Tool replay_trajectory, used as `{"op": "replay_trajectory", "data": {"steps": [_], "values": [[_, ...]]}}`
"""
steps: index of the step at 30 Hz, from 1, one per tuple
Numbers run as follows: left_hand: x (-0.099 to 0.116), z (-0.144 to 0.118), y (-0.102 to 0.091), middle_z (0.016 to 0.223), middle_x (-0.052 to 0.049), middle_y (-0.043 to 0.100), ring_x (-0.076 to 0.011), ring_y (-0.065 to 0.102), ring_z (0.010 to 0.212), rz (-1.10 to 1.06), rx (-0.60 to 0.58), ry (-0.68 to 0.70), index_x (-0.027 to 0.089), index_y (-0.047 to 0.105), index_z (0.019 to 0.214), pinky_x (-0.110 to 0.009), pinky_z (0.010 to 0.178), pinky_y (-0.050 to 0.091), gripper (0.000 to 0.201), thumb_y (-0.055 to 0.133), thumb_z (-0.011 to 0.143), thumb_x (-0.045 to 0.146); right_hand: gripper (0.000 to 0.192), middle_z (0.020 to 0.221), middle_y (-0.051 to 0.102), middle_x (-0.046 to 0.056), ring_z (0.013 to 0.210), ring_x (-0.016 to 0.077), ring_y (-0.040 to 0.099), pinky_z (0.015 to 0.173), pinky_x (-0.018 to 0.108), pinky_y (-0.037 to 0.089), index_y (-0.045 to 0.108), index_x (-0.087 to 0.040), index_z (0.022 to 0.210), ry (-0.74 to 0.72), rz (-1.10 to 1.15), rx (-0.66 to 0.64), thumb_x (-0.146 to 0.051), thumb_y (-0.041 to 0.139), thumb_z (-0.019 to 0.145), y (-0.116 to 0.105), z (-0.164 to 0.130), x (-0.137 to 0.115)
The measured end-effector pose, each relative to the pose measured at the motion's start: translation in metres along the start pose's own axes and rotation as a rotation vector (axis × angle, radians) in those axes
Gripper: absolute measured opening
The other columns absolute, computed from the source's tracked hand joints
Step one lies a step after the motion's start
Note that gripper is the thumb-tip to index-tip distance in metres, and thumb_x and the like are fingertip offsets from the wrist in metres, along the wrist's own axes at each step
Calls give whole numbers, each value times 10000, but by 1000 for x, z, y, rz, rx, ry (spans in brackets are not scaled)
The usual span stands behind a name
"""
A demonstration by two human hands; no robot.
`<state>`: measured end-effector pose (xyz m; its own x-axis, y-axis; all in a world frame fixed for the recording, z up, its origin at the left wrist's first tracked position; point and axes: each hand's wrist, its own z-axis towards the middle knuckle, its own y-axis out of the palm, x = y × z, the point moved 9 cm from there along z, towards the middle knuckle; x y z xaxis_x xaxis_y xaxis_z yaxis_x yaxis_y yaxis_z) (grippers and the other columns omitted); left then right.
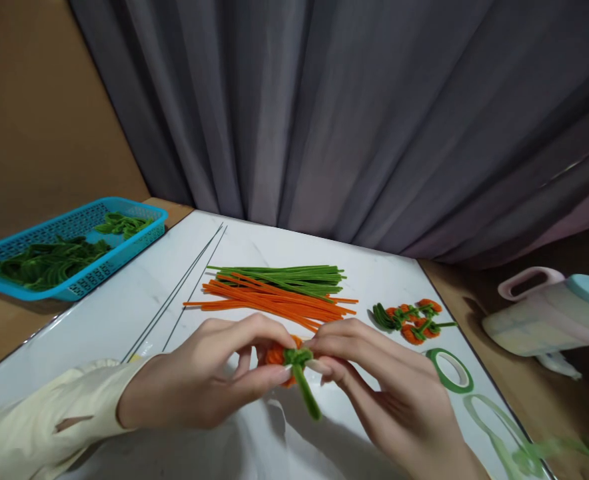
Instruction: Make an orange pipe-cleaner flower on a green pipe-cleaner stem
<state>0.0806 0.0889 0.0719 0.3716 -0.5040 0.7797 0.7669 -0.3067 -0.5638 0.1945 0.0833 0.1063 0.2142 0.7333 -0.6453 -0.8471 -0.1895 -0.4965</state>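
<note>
Both my hands meet over the white table [124, 313] and pinch a small pipe-cleaner flower [294, 365]: an orange coil with a green stem wound round it, the stem's end hanging down. My left hand [209, 380] grips the orange part from the left. My right hand [374, 380] pinches the green wrap from the right. Behind them lie a bundle of orange pipe cleaners [274, 301] and a bundle of green pipe cleaners [289, 275].
Finished orange and green flowers [410, 318] lie at the right, beside a roll of green tape [449, 370]. Two thin wires [184, 287] run across the table. A blue basket [74, 223] of green pieces stands far left. A pastel jug [554, 313] sits right. Grey curtain behind.
</note>
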Motion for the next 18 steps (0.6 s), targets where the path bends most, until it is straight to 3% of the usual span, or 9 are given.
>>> {"op": "replay_trajectory", "data": {"steps": [3,7,14,18], "values": [[14,-5,0,766,-6,663,-111,593,629,183,47,172,200,525,1026,-190,599,466,171,529,857,171,226,835,648,79,744,163,625,653,231,542,659,-174,896,74,9,3,-38,484,848,5,-4,0],[19,-9,2,758,8,662,-109,589,591,301,71,262,217,468,1036,-195,584,452,191,528,861,167,271,940,636,90,820,166,623,716,225,544,653,-184,1040,175,-23,-15,-57,495,860,8,-12,4],[20,-11,3,833,-1,680,-122,616,658,354,88,266,232,448,1057,-198,630,461,216,507,864,154,304,938,625,83,813,152,618,692,196,547,649,-197,1075,196,-21,-9,-45,516,847,11,-16,3],[18,-10,3,817,2,680,-113,606,627,334,73,232,224,455,1054,-188,624,467,200,501,868,167,311,963,631,87,830,162,631,761,215,554,633,-198,1082,155,-54,34,-42,535,831,11,-19,0]]}}
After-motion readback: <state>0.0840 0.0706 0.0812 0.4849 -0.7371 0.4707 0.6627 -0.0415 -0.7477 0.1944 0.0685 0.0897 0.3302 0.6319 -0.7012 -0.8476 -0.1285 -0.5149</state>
